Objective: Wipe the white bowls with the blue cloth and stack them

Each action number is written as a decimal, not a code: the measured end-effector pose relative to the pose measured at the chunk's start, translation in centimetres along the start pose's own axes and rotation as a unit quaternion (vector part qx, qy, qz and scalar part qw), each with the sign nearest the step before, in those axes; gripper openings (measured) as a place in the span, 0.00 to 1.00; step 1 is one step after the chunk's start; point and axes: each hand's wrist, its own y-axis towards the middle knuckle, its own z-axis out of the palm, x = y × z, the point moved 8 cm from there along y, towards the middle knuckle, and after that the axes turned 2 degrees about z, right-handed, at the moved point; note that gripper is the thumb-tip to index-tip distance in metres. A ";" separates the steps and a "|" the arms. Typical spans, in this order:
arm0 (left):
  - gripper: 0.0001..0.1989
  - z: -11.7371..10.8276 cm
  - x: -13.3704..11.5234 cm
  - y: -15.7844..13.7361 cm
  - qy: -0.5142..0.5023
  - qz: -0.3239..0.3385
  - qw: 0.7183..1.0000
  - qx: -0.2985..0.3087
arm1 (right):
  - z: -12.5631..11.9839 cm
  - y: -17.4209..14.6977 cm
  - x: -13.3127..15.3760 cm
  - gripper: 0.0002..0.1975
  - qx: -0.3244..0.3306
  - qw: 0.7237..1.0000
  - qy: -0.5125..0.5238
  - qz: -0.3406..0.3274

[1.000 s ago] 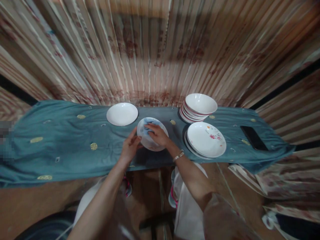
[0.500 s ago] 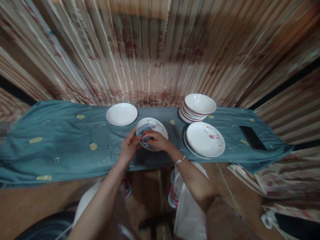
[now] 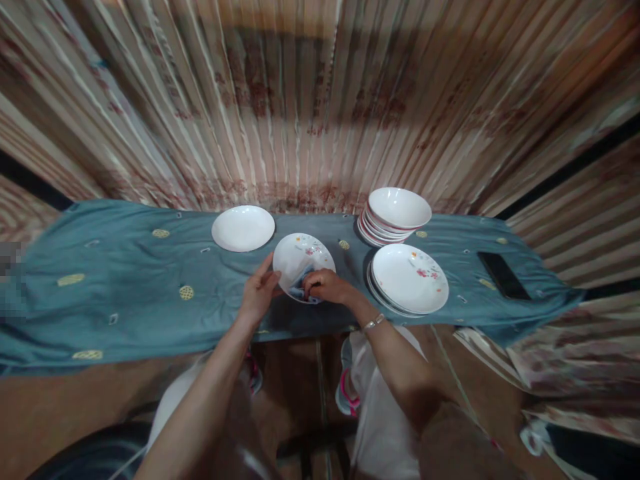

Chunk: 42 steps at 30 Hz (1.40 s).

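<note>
A white plate [image 3: 290, 257] with small red and orange flowers is held tilted above the front half of the table. My left hand [image 3: 259, 290] grips its left rim, thumb on the near face and the other fingers partly hidden behind. Bunched in my right hand [image 3: 327, 287] is a grey-blue cloth [image 3: 299, 285], pressed against the lower part of the plate's face. The fingers of that hand are curled around the cloth.
A plain white plate [image 3: 243, 229] lies at the back left. Stacked bowls [image 3: 400, 208] stand at the back right, with a pile of flowered plates [image 3: 407, 280] in front. A black phone [image 3: 504, 275] rests farther right on the teal tablecloth [image 3: 135, 287]. Curtains hang behind.
My right hand and the cloth have slid from the plate's upper left toward its lower middle, uncovering the left part of the face. My left hand keeps its grip on the rim.
</note>
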 end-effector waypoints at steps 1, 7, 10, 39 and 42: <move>0.40 0.0 0.0 0.0 0.002 0.001 1.000 -0.001 | -0.1 -0.1 -0.2 0.10 -0.004 1.000 -0.014 0.010; 0.40 -0.2 0.0 0.1 0.016 0.004 1.000 -0.008 | -1.1 -0.6 -1.0 0.11 -0.023 0.990 -0.116 0.081; 0.41 -0.2 0.0 0.2 0.015 0.005 1.000 -0.009 | -1.6 -0.7 -0.9 0.11 -0.027 0.979 -0.173 0.104; 0.42 0.4 -0.6 -0.4 0.020 0.011 1.000 0.017 | -4.8 0.6 -0.4 0.14 -0.209 0.922 -0.307 0.107; 0.43 0.4 -0.4 -0.3 0.011 0.012 1.000 0.016 | -4.5 1.3 -0.3 0.15 -0.214 0.928 -0.293 0.083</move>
